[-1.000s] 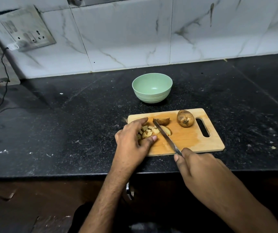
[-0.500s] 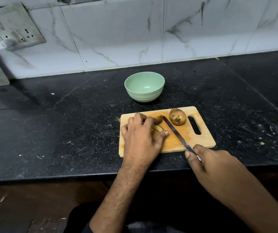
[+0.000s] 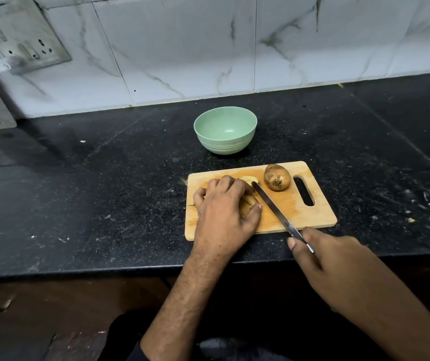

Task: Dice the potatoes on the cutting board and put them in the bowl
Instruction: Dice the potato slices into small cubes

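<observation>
bare counter [image 3: 135,178] left, bowl [image 3: 225,130] behind board [image 3: 310,217]

I see two bare forearms, no sleeves, watch or rings. Left hand [image 3: 224,214] and right hand [image 3: 331,261]: short nails. Dark clothing [image 3: 135,334] shows below.

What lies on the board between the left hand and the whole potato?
In the head view, the knife blade crosses between left hand and whole potato.

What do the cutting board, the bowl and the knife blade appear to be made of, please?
Cutting board: pale wood or bamboo, judging by its tan, matte, grained face.
Bowl: probably plastic or glazed ceramic, since it is evenly mint green and smooth, with ribs near the base.
Knife: likely steel, from the grey, reflective blade.
</observation>
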`<state>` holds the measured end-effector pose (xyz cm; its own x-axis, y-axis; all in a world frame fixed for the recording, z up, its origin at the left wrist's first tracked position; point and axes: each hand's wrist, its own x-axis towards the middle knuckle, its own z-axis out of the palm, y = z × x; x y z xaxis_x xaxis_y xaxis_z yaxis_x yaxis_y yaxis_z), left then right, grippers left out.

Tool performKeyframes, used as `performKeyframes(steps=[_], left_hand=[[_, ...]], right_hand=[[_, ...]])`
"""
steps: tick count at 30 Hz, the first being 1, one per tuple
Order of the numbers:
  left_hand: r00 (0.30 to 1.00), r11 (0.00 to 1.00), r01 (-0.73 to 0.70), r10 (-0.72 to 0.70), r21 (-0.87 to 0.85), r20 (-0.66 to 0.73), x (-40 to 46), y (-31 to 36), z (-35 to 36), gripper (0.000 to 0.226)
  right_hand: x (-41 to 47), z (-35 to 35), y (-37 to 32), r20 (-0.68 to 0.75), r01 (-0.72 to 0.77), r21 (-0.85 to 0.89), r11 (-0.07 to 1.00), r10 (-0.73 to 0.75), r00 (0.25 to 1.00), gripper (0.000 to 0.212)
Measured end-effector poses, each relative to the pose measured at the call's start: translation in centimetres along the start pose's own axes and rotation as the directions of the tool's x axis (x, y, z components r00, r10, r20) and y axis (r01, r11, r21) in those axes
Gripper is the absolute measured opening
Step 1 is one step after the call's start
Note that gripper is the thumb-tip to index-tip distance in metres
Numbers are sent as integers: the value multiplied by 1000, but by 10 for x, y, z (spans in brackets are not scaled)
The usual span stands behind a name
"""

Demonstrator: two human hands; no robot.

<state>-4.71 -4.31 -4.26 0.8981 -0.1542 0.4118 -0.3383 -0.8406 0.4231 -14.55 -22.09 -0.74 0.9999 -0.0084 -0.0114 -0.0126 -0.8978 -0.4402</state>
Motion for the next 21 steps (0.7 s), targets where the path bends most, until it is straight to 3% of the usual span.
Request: performKeyframes(steps=[9, 21], left_hand=[[1000, 995, 13, -11, -102, 25, 0, -5, -3, 26], [997, 967, -16, -5, -255, -82, -12, -2, -13, 33]], right_hand=[[-4, 1, 8, 14, 6, -3, 1000, -6, 1000, 37], [-7, -2, 2, -11, 30, 14, 999, -30, 999, 42]])
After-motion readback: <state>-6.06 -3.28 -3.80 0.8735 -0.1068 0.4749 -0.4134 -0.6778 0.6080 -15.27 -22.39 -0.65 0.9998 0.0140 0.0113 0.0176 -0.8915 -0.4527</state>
